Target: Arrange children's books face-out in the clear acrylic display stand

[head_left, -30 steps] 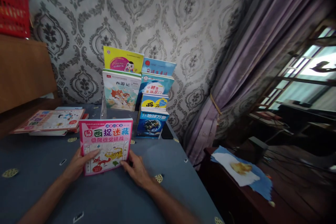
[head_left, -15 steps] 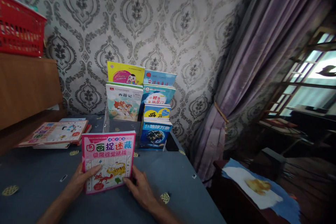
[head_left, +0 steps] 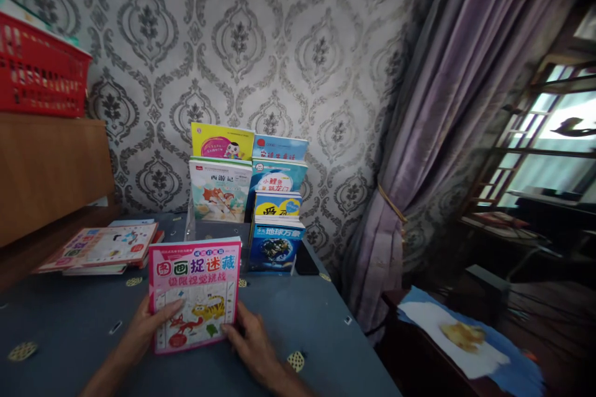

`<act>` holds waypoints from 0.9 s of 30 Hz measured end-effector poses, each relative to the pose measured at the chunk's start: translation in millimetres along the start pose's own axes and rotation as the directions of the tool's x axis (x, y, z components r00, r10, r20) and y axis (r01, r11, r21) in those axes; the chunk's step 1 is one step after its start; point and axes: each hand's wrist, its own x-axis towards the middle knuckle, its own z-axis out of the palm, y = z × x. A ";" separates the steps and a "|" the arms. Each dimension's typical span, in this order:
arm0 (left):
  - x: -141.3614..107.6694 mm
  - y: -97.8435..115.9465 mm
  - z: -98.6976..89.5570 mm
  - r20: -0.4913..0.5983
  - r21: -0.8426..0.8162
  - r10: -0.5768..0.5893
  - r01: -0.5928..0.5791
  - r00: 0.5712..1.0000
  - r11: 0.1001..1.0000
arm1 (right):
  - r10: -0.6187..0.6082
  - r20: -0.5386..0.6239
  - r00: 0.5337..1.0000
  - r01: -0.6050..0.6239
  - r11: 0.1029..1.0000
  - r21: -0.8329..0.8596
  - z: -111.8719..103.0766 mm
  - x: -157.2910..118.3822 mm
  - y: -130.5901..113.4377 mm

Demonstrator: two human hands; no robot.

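A pink picture book (head_left: pixel 198 294) with a cartoon fox and tiger on its cover stands nearly upright over the table, front towards me. My left hand (head_left: pixel 149 325) grips its left edge, thumb on the cover. At the lower right edge my right hand (head_left: pixel 251 338) holds it too, thumb in front and fingers behind. Just beyond is a clear book rack (head_left: pixel 190 223). In its left column a white-covered book (head_left: pixel 220 192) stands before a yellow book (head_left: pixel 221 139). Its right column has a blue book with a globe (head_left: pixel 274 248) at the front and several more behind.
A stack of books (head_left: pixel 107 245) lies flat at the table's left, beside a wooden cabinet (head_left: pixel 51 167) bearing a red basket (head_left: pixel 41 68). A dark flat object (head_left: pixel 306 259) rests right of the rack. Purple curtain (head_left: pixel 400 186) hangs at right, near a blue and white cloth (head_left: pixel 447 335).
The camera view has tilted up slightly, so the scene sits a little lower. Both hands keep hold of the pink book, which remains in front of the rack.
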 end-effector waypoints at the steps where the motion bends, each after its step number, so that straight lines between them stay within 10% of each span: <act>1: -1.5 1.7 2.7 -0.005 0.000 0.030 -0.030 1.000 1.000 | -0.008 -0.009 1.000 0.008 1.000 0.011 -0.7 1.2 -1.4; 9: 5.6 44.3 7.4 0.110 0.097 0.089 -0.100 0.990 0.990 | -0.065 -0.050 0.997 0.071 0.988 0.136 -14.4 24.3 -39.3; 20: 4.6 101.5 23.3 -0.013 -0.037 0.164 -0.164 0.986 0.986 | -0.139 -0.077 0.987 0.147 0.983 0.110 -36.7 52.3 -88.4; 25: 8.5 115.6 13.3 -0.082 -0.105 0.262 -0.270 0.962 0.957 | -0.185 -0.309 0.933 0.246 0.954 0.172 -63.9 35.2 -146.6; 27: 11.8 124.0 10.6 -0.123 -0.119 0.301 -0.315 0.946 0.942 | -0.249 -0.236 0.939 0.317 0.893 0.319 -81.2 11.1 -176.0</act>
